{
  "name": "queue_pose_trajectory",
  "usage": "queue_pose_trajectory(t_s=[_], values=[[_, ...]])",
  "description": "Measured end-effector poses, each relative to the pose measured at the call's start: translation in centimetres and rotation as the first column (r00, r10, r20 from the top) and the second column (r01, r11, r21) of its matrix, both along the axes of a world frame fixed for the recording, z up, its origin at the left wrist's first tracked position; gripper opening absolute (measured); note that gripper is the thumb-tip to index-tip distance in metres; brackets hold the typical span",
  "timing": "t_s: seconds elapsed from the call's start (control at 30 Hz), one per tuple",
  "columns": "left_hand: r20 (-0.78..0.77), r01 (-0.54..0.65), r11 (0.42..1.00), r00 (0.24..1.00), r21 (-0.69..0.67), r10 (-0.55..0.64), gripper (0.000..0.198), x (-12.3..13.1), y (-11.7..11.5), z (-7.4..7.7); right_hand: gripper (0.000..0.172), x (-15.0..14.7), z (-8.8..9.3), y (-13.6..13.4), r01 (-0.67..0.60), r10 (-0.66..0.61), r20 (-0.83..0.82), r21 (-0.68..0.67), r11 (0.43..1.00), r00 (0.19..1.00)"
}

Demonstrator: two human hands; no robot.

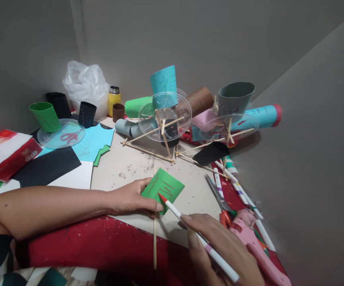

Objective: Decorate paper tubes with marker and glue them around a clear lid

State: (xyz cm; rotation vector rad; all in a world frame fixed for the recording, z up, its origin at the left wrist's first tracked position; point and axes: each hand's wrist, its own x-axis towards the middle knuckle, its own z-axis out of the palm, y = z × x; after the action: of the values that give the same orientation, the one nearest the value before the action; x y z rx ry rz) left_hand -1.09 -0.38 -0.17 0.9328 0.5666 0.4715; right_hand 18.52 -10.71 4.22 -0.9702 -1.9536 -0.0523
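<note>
- Head view, left: paper sheets (93, 139) crowd the red surface (112, 244); little open room.
- Centre: left hand (134, 198) pinches green card (173, 186); wooden stick (155, 250) runs behind it. Bare pale board (121, 157) upper left of card; board's lower edge passes below.
- Risk, judged: slack pinch could make the line skid.
- Lower right: right hand (231, 244) grips marker (219, 260), red tip at card.
- Right: scissors (216, 192), pink tool (252, 244) sit near; wide swing could knock them.
</note>
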Motion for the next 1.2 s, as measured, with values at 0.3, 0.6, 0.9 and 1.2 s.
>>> queue_pose_trajectory(t_s=[0.3, 0.6, 0.9, 1.2], values=[[0.017, 0.013, 1.000, 1.000, -0.021, -0.012, 0.058, 0.0, 0.0, -0.2, 0.024, 0.6, -0.2, -0.6, 0.098, -0.098, -0.047, -0.009, 0.995, 0.994], [0.025, 0.015, 1.000, 1.000, -0.020, -0.014, 0.062, 0.1, 0.0, -0.4, 0.027, 0.8, -0.7, -0.9, 0.119, -0.116, -0.059, 0.043, 0.992, 0.991], [0.009, 0.015, 1.000, 1.000, -0.007, -0.015, 0.057, 0.0, 0.0, -0.2, 0.029, 0.5, -0.3, -0.6, 0.030, -0.030, -0.020, -0.007, 1.000, 0.999], [0.017, 0.013, 1.000, 1.000, -0.015, -0.013, 0.054, 0.0, 0.0, -0.1, 0.031, 0.3, 0.1, -0.3, -0.031, 0.029, -0.066, -0.020, 0.999, 0.997]])
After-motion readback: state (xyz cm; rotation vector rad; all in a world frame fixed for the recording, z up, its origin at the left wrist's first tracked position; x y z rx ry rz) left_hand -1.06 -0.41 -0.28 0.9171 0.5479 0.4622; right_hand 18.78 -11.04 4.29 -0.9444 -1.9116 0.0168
